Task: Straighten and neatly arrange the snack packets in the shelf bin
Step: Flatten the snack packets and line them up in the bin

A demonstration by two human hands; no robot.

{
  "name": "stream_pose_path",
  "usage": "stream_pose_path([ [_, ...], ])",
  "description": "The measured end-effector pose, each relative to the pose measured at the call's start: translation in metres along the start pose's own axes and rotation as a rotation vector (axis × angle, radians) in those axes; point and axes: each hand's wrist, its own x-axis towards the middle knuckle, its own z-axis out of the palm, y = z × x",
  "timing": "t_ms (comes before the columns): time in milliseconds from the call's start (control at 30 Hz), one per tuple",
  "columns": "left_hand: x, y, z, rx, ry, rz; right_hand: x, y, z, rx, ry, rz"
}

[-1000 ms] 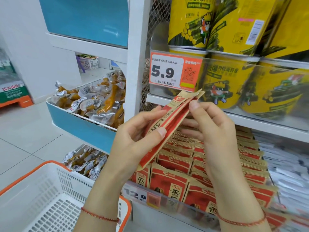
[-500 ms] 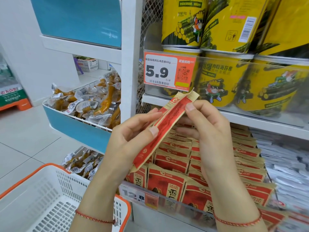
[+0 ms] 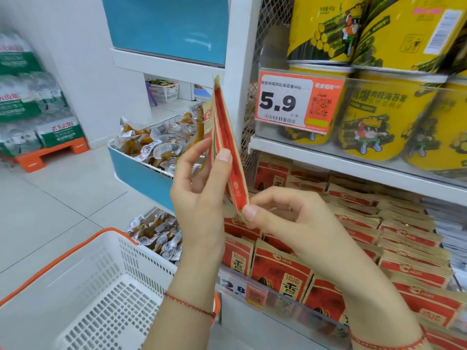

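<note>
Red-and-kraft snack packet (image 3: pixel 225 147) stands nearly upright, gripped mid-body by the left hand (image 3: pixel 199 198) and pinched at its six-o'clock corner by the right hand (image 3: pixel 285 218); that slim pinch could slip, dropping it onto the shelf bin (image 3: pixel 252 296) below.

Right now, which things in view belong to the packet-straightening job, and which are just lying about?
Part of the job:
red packets in hand, held by left hand and right hand
rows of red packets in the shelf bin

Lying about:
white basket
yellow tubs
5.9 price tag
clear-wrapped snacks
</note>
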Motion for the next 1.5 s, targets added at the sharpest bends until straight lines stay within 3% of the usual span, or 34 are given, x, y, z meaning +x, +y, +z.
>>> stream_pose_path([
  [800,0.002,-0.004,-0.003,0.09,0.021,-0.012,0.001,0.013,-0.006,-0.188,0.052,0.008],
  [933,0.009,-0.002,-0.006,0.084,0.04,-0.038,0.002,0.016,-0.017,-0.046,0.058,0.07],
  [1133,0.012,-0.004,-0.013,-0.018,-0.073,-0.308,-0.001,0.017,-0.029,0.088,-0.017,0.105],
  [1333,0.013,0.001,-0.015,-0.114,-0.077,-0.274,-0.002,0.015,-0.028,0.168,0.004,0.215],
  [1500,0.011,0.001,-0.013,-0.072,-0.102,-0.221,0.001,0.014,-0.021,0.135,0.104,0.189],
])
